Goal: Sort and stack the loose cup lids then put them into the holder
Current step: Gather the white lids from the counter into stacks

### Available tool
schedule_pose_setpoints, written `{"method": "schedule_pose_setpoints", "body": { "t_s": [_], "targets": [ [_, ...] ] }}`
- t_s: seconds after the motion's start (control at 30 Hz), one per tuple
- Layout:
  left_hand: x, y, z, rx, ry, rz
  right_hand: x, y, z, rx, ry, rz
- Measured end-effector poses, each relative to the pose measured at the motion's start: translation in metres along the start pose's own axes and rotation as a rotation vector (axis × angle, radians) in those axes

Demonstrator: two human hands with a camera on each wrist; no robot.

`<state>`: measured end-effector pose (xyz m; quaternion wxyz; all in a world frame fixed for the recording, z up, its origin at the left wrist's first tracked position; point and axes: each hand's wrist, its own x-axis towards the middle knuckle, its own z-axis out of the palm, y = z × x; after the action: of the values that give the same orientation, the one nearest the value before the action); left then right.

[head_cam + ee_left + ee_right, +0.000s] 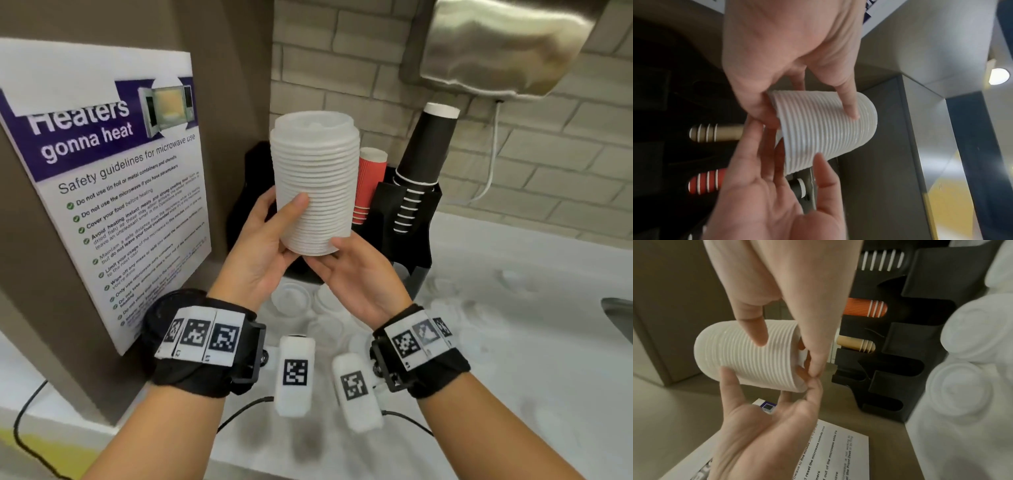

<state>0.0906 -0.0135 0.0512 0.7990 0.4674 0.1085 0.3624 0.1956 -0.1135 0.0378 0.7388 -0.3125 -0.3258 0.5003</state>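
Observation:
A tall stack of white cup lids (315,185) is held upright in the air in front of the black holder (407,219). My left hand (274,236) grips its lower left side, thumb pressed on the front of the ribbed rims. Palm up, my right hand (342,267) cups the bottom of the stack with its thumb on the lowest rims. In the left wrist view the lid stack (818,129) lies between both hands; the right wrist view shows the lid stack (740,353) the same way. Several loose lids (294,298) lie on the counter below my hands.
The holder carries black cups (428,147) and red cups (368,185) in its slots. A microwave poster (113,192) covers the brown panel on the left. A metal dispenser (507,48) hangs top right, and a sink edge (616,318) shows far right.

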Motion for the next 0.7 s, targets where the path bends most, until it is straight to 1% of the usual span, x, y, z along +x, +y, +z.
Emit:
{"method": "schedule_pose_setpoints", "body": {
  "t_s": [0.07,0.13,0.17,0.2,0.3,0.37,0.4,0.47,0.57,0.63,0.7],
  "targets": [
    [0.001,-0.002,-0.002,0.192,0.049,0.015,-0.001,0.002,-0.001,0.068,0.019,0.008],
    [0.003,-0.001,-0.006,0.396,0.129,0.054,-0.001,0.004,-0.003,0.118,0.039,0.018],
    [0.004,0.001,-0.008,0.467,0.154,0.09,-0.001,0.006,-0.005,0.128,0.049,0.022],
    [0.003,0.004,-0.009,0.511,0.152,0.145,-0.001,0.007,-0.006,0.128,0.06,0.028],
    [0.0,0.017,-0.01,0.668,0.04,0.364,0.0,0.014,-0.009,0.125,0.089,0.055],
    [0.0,0.027,-0.01,0.828,-0.028,0.445,0.002,0.022,-0.011,0.133,0.103,0.083],
    [0.001,0.032,-0.011,0.906,-0.045,0.45,0.003,0.028,-0.012,0.134,0.115,0.103],
    [0.002,0.039,-0.016,1.004,-0.049,0.413,0.008,0.043,-0.013,0.143,0.155,0.159],
    [0.002,0.041,-0.031,1.145,0.021,0.316,0.016,0.068,-0.013,0.158,0.235,0.253],
    [0.0,0.042,-0.042,1.313,0.054,0.203,0.021,0.084,-0.013,0.161,0.287,0.314],
    [-0.001,0.043,-0.05,1.416,0.038,0.065,0.025,0.098,-0.011,0.141,0.321,0.372]
  ]
}}
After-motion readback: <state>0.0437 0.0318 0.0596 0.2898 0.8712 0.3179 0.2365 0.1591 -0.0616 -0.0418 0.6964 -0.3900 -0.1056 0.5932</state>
